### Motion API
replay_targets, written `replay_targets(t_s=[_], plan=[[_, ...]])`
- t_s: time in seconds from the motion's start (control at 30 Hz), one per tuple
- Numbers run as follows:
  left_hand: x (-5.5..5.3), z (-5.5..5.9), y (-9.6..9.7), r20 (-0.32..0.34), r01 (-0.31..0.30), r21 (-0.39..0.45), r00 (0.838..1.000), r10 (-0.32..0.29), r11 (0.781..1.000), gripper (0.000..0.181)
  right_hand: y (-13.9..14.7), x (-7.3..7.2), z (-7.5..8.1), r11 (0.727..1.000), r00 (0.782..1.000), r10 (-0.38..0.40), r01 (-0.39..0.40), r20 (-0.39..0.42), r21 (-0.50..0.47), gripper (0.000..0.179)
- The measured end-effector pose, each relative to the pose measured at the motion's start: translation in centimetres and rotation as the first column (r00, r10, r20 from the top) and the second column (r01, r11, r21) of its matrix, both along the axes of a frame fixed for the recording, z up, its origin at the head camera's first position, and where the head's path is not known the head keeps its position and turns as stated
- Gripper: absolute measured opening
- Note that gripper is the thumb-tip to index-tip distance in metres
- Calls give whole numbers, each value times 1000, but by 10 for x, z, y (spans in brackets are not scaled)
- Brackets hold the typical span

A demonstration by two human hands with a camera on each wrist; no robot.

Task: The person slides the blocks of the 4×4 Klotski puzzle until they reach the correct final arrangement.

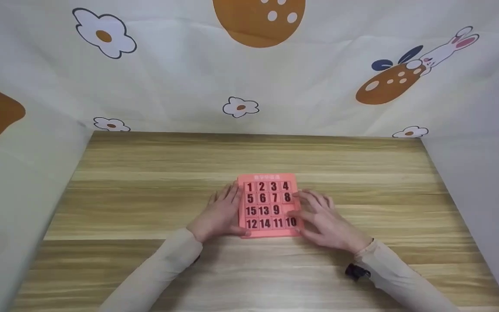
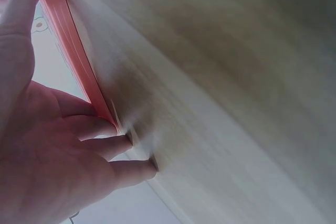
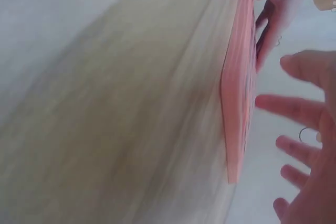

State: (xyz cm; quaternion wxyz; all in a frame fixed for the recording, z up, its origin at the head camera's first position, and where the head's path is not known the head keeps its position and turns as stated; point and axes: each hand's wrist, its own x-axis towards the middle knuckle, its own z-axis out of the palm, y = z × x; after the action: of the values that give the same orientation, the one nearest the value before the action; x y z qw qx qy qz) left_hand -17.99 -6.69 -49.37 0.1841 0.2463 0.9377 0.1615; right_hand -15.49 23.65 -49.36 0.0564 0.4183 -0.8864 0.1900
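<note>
A pink sliding number puzzle (image 1: 267,177) lies flat on the table, its black numbers facing up. Rows one and two run 1 to 8; below come 15, 13, 9 and a gap, then 12, 14, 11, 10. My left hand (image 1: 221,216) rests along the puzzle's left side, fairly straight fingers at the edge and thumb at the near left corner. The left wrist view shows its fingers (image 2: 134,173) against the side wall and tabletop. Over the right side reaches my right hand (image 1: 327,221), fingers spread, index fingertip at the gap above tile 10.
The wood-grain table (image 1: 145,173) extends around the puzzle. Pale fabric walls (image 1: 180,69) with flower, rabbit and orange fruit prints enclose its back and sides. A small black device (image 1: 357,272) sits under the right wrist.
</note>
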Motion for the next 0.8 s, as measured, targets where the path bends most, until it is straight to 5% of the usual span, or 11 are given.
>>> replay_targets(t_s=[0.3,0.57,0.8], plan=[[0,1,0,16,-4,-20,1000,4,1000,122,6,1,-5,997,997,79,-78,23,-26,22],[-1,0,0,20,-6,-17,1000,6,1000,123,4,0,-4,987,996,-92,93,-14,130,43],[0,0,1,19,-17,-9,1000,17,1000,124,-8,3,-7,991,997,56,-61,49,115,45]])
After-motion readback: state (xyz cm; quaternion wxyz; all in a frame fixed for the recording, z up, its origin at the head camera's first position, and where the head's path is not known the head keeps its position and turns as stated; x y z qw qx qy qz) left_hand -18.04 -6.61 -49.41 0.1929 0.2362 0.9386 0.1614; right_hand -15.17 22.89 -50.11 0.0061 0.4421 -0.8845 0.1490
